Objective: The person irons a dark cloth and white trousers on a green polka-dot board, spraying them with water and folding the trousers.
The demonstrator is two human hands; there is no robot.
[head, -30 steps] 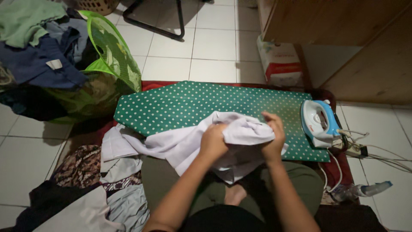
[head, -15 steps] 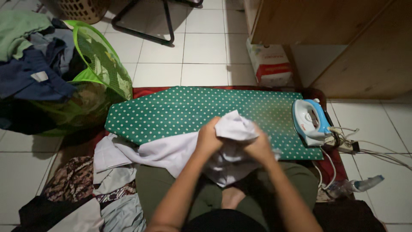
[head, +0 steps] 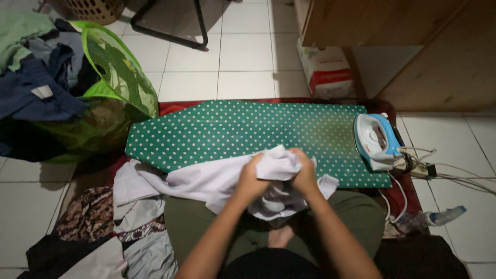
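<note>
The head view shows the left hand [head: 251, 179] and the right hand [head: 305, 173] close together, both squeezed shut on a bunched white cloth [head: 206, 178] that lies at the near edge of the green dotted ironing board [head: 232, 129] and hangs over the person's lap. A blue and white iron [head: 376, 139] rests on the right end of the board, well apart from the hands. A green mesh basket [head: 116, 77] piled with clothes sits to the left on the tiled floor [head: 248, 57], and what looks like a spray bottle [head: 434, 218] lies dimly at the right.
</note>
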